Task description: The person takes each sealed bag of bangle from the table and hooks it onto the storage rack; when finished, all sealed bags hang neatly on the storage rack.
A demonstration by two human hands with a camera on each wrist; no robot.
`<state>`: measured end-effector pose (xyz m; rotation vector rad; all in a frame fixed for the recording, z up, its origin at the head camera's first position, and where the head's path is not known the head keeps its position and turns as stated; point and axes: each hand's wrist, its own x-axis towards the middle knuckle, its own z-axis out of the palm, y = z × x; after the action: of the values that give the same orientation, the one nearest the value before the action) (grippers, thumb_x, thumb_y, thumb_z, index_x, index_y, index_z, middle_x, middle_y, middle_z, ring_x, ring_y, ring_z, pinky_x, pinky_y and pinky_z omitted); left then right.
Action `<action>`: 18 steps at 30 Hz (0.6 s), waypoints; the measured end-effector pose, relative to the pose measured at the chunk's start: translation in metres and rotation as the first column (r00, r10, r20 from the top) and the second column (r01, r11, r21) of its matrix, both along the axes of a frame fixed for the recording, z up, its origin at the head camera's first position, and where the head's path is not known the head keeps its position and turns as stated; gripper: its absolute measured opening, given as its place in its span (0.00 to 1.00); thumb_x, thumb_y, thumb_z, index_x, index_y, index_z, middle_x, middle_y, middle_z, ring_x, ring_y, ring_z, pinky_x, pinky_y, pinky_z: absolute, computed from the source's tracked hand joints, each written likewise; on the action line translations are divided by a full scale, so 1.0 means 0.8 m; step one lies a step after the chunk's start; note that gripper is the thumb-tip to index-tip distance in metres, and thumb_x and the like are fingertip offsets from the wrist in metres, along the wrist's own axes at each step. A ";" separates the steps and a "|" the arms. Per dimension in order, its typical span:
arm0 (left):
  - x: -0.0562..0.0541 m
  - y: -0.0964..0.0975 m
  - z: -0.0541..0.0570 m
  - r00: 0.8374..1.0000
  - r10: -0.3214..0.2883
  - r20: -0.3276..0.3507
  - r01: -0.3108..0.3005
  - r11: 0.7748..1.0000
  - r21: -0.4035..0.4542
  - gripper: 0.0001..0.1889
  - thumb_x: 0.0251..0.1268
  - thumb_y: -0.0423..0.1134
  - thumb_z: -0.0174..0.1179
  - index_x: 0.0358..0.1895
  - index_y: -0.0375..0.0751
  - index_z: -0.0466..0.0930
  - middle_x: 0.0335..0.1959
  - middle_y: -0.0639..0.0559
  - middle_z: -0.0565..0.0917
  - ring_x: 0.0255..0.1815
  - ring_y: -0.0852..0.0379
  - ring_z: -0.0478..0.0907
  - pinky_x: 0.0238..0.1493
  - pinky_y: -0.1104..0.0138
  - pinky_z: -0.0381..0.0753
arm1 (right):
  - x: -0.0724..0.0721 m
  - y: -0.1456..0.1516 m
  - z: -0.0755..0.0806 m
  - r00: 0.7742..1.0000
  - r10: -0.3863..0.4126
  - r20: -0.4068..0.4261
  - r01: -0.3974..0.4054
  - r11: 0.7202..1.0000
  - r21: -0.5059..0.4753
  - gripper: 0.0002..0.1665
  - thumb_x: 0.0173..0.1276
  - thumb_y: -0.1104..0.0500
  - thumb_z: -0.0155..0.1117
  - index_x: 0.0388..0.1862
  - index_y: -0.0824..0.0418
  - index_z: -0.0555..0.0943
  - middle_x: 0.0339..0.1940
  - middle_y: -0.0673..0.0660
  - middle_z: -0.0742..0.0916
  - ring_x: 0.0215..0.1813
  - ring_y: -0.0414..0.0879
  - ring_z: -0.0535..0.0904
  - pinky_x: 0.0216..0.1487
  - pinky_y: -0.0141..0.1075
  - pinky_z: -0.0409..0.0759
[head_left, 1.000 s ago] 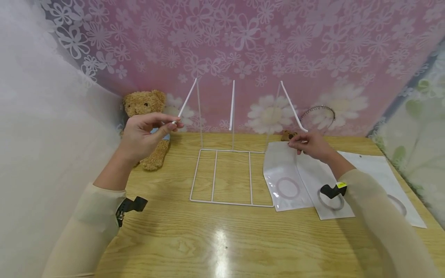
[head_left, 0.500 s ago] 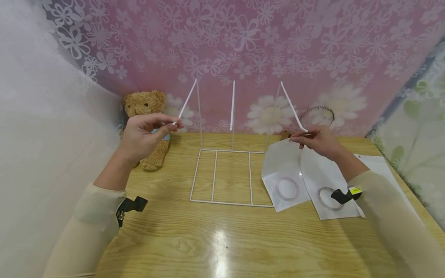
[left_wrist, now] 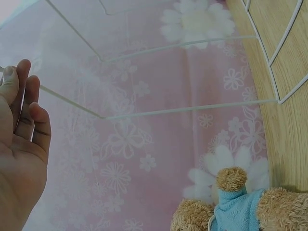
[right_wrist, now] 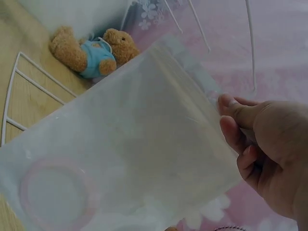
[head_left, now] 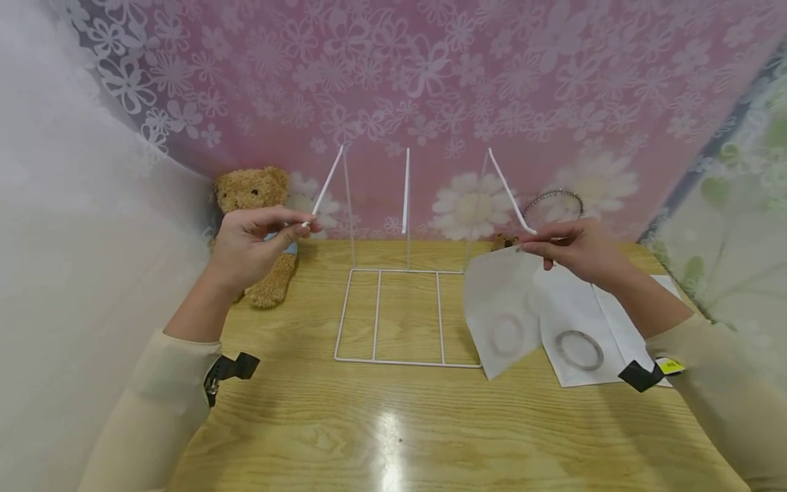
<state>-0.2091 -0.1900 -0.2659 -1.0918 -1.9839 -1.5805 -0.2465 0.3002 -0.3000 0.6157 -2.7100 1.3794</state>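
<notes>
A white wire display rack stands on the wooden table, with three prongs pointing toward me. My left hand pinches the tip of the rack's left prong between thumb and fingers. With thumb and index finger, my right hand grips the top edge of a clear zip bag. The bag hangs tilted, its top close beside the tip of the right prong; whether they touch I cannot tell. A pale pink ring, perhaps a bangle, lies in the bag's lower end, as the right wrist view shows.
Another bag with a greyish ring lies to the right, partly over a further white bag. A teddy bear sits at the back left. A coiled hairband and a small brown object are at the back right.
My right hand has shifted right, lifting and turning the bag, which now hangs at more of a slant beside the right prong. My left hand keeps its hold on the left prong.
</notes>
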 end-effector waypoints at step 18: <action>0.003 0.002 0.004 0.997 0.052 0.060 -0.051 0.998 -0.021 0.09 0.62 0.17 0.60 0.42 0.25 0.87 0.39 0.58 0.91 0.43 0.60 0.88 0.46 0.67 0.87 | 0.092 -0.012 0.055 0.994 -0.021 -0.107 0.027 0.998 0.060 0.06 0.67 0.63 0.70 0.41 0.59 0.90 0.29 0.51 0.88 0.20 0.45 0.78 0.18 0.37 0.63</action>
<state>-0.2070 -0.1888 -0.2629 -1.0030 -2.0534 -1.5887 -0.1728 0.2903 -0.2562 0.6389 -2.6753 1.2253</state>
